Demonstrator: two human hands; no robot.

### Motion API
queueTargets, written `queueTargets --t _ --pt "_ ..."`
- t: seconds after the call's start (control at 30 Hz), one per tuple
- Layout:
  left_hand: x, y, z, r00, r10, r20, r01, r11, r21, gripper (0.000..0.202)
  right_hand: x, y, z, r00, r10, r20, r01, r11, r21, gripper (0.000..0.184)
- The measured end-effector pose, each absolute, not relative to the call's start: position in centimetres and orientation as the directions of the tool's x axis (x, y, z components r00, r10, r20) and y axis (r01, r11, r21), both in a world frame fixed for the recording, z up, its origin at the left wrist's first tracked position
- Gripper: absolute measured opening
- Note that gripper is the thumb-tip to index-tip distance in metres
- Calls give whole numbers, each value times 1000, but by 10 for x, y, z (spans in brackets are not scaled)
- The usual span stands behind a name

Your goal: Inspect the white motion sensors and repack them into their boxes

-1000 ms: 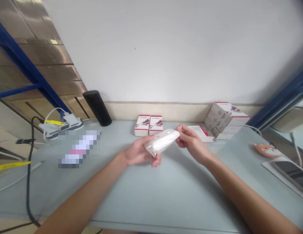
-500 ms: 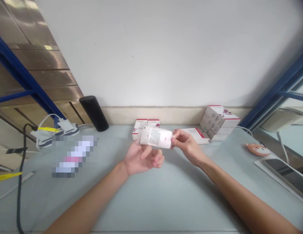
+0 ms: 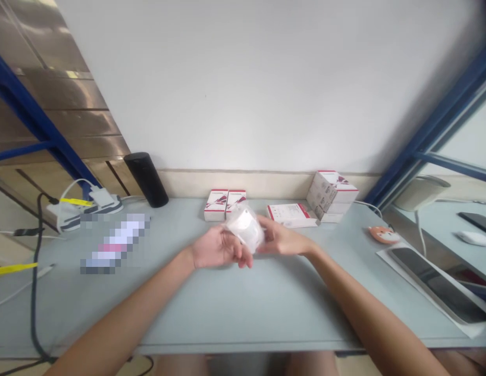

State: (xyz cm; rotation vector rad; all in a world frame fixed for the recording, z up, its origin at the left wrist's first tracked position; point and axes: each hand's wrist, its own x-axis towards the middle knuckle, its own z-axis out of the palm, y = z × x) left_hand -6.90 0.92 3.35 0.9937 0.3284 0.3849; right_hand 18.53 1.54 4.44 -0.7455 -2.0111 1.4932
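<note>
A white motion sensor (image 3: 245, 228) in a clear plastic bag is held above the desk, tilted and somewhat blurred. My left hand (image 3: 219, 248) grips it from the left, its fingers curled below and in front of the bag. From the right, my right hand (image 3: 284, 240) holds the other side, its fingertips partly hidden behind the bag. Just behind the sensor stand two small white-and-red boxes (image 3: 216, 204) side by side. An open flat carton (image 3: 289, 214) lies beyond my right hand.
Stacked white-and-red boxes (image 3: 332, 196) stand against the wall at right. A black cylinder (image 3: 146, 179) and a power strip (image 3: 90, 213) are on the left, with a dark cable (image 3: 32, 303) hanging over the edge. A phone (image 3: 438, 284) and an orange animal-shaped item (image 3: 383, 234) lie on the right.
The bagged sensor has turned from lying lengthwise to a steeper tilt. My right hand has moved in closer to my left hand. The view has shifted slightly, showing the desk's front edge.
</note>
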Motion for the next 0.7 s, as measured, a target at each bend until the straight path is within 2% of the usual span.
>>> queueTargets --t 0.13,0.23,0.37,0.47,0.6,0.7 --pt "-54 -3 47 824 559 -88 -161 380 911 75 180 17 44 -676 729 111 116 254 -960 51" --pt "-47 -4 60 706 706 -63 -139 226 964 68 183 22 46 -572 809 139 92 232 -968 45" --pt "-50 5 69 296 951 85 112 -123 986 57 187 29 44 -404 901 158 81 208 -975 36" --pt "-53 12 67 119 975 186 264 -212 941 54 189 33 42 -344 922 180 64 214 -975 30" --pt "-43 27 66 108 965 239 415 -262 871 55 194 38 45 -201 956 215 46 228 -973 32" --pt "-21 43 69 141 947 289 555 -317 769 47 207 45 53 20 963 270 53 269 -962 35"
